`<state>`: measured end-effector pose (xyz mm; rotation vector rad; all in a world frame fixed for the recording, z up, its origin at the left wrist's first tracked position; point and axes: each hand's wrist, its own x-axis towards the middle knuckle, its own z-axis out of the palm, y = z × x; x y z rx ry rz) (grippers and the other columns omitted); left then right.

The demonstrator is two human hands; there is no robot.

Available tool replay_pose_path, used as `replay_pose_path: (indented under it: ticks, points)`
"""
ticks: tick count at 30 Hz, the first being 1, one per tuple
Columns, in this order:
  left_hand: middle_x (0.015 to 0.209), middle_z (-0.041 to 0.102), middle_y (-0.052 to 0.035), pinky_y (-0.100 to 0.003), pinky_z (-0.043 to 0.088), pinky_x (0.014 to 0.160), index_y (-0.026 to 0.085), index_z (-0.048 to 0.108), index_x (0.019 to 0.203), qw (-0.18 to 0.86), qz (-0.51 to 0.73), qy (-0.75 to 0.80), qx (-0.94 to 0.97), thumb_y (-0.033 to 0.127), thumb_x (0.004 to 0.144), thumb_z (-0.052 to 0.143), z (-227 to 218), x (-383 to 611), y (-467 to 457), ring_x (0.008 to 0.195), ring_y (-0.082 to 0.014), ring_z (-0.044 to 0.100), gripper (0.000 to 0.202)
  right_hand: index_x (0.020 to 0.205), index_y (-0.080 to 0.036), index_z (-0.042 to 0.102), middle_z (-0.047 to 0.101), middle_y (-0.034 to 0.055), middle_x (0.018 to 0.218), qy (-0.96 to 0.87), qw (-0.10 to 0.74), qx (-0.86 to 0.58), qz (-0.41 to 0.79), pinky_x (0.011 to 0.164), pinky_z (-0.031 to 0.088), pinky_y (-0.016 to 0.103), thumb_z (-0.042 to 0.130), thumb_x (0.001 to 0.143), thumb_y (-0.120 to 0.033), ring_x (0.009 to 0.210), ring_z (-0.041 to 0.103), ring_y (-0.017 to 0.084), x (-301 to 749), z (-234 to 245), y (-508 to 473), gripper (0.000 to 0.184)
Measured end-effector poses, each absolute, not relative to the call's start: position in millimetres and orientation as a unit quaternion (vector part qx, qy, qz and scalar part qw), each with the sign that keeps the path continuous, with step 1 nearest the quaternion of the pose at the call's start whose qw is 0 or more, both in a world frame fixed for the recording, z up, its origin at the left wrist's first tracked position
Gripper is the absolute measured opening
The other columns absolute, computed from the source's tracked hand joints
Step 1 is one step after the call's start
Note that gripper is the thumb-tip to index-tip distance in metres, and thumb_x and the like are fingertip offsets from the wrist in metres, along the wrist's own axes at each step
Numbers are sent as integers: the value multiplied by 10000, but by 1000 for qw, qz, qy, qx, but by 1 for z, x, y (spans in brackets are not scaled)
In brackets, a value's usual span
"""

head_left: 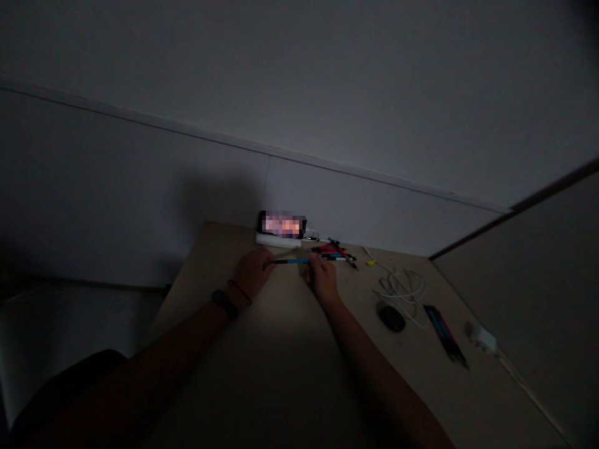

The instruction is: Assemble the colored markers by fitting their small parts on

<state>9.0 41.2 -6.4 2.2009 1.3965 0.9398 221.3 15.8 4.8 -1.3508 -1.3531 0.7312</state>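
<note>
A slim blue-and-black pen (296,261) lies level between my two hands, just above or on the desk. My left hand (255,269) has its fingers closed around the dark end. With thumb and fingers pinched, my right hand (322,277) grips the blue end. Beyond my right hand lies a loose pile of red, blue, black and white pens or pen parts (334,251). Dim light hides the finer detail of the pen and fingertips.
A phone (281,224) with a lit screen leans on a white block (278,241) against the wall. To the right lie a black mouse (392,318), a coiled white cable (406,287) and a bundle of dark pens (445,335). A white plug (483,340) sits near the right wall.
</note>
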Motion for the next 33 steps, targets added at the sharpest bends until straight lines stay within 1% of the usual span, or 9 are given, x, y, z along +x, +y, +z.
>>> replay_pose_path:
  ticks: [2, 4, 6, 10, 17, 21, 28, 31, 33]
  points:
    - [1106, 742, -75, -401, 521, 939, 198, 706, 1081, 172, 327, 487, 792, 251, 964, 635, -6, 10, 41, 1036, -246, 666, 147, 521, -238, 535, 526, -8, 486, -564, 525, -569, 287, 563, 415, 304, 521, 919, -708, 509, 514, 162, 220, 8, 15, 617]
    - [1129, 745, -82, -414, 517, 954, 197, 724, 1118, 164, 310, 473, 808, 273, 996, 588, -5, 10, 41, 1049, -251, 666, 197, 552, -238, 543, 535, -9, 504, -558, 531, -570, 287, 548, 411, 299, 525, 917, -710, 515, 515, 161, 219, 9, 14, 597]
    - [1103, 750, -80, -409, 521, 939, 200, 747, 1087, 162, 296, 465, 818, 272, 1006, 568, -4, 10, 42, 1025, -245, 670, 209, 589, -239, 546, 540, -14, 513, -543, 539, -571, 299, 519, 401, 296, 536, 910, -714, 503, 511, 161, 219, 8, 15, 572]
    - [1055, 758, -68, -390, 524, 917, 211, 779, 1006, 175, 301, 451, 822, 248, 978, 610, -2, 9, 42, 993, -229, 673, 175, 630, -241, 557, 552, -17, 521, -522, 546, -574, 317, 485, 385, 295, 548, 895, -727, 481, 502, 158, 221, 3, 18, 555]
    - [1047, 750, -49, -361, 534, 893, 209, 779, 895, 191, 313, 452, 813, 225, 935, 668, 1, 8, 41, 962, -207, 676, 119, 519, -235, 508, 471, -33, 442, -543, 533, -571, 309, 486, 350, 291, 567, 894, -705, 435, 435, 136, 225, 3, 19, 604]
    - [1042, 746, -43, -353, 544, 893, 201, 759, 864, 195, 331, 459, 801, 192, 915, 682, -2, 7, 42, 955, -202, 681, 93, 488, -240, 468, 417, -46, 419, -531, 526, -579, 326, 457, 297, 288, 598, 875, -670, 410, 376, 125, 226, 1, 20, 593]
    - [1033, 733, -35, -341, 549, 864, 205, 722, 842, 187, 338, 483, 786, 167, 892, 687, -3, 5, 41, 944, -201, 677, 71, 520, -241, 496, 402, -50, 425, -522, 497, -586, 371, 425, 219, 283, 612, 849, -655, 399, 327, 115, 228, -2, 21, 542]
    - [1019, 729, -37, -340, 542, 848, 200, 707, 837, 185, 332, 487, 786, 170, 892, 688, -1, 6, 41, 937, -206, 674, 66, 532, -242, 495, 402, -50, 436, -516, 501, -582, 379, 423, 210, 279, 616, 846, -663, 401, 325, 112, 227, -4, 22, 539]
    - [1005, 726, -37, -333, 535, 832, 200, 694, 833, 185, 332, 487, 787, 170, 895, 686, -1, 6, 41, 926, -204, 670, 69, 538, -242, 494, 406, -48, 437, -523, 505, -577, 372, 423, 230, 278, 609, 854, -670, 405, 341, 115, 226, -4, 21, 544]
